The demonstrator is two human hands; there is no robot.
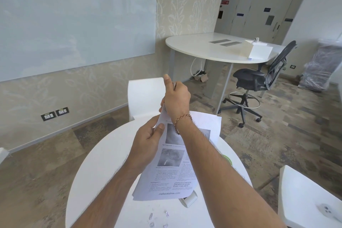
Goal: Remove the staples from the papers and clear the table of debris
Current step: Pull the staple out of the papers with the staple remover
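Note:
A stapled set of printed papers [166, 177] is lifted off the round white table [103, 168], tilted towards me. My left hand [148, 140] grips its upper left edge, thumb on top. My right hand [175, 98] is closed at the top corner of the papers around a thin metal tool [174, 85], of which only the tip shows. Whether a staple sits under it is hidden. Several small bits of debris [157, 219] lie on the table near its front edge. A white stapler [189, 200] lies partly under the papers' lower end.
More white sheets [209, 120] lie on the table behind the held papers. A green object [227, 159] peeks out beside my right forearm. White chairs stand at the far side [146, 94] and lower right [299, 196]. A second table [212, 46] and an office chair [259, 79] stand beyond.

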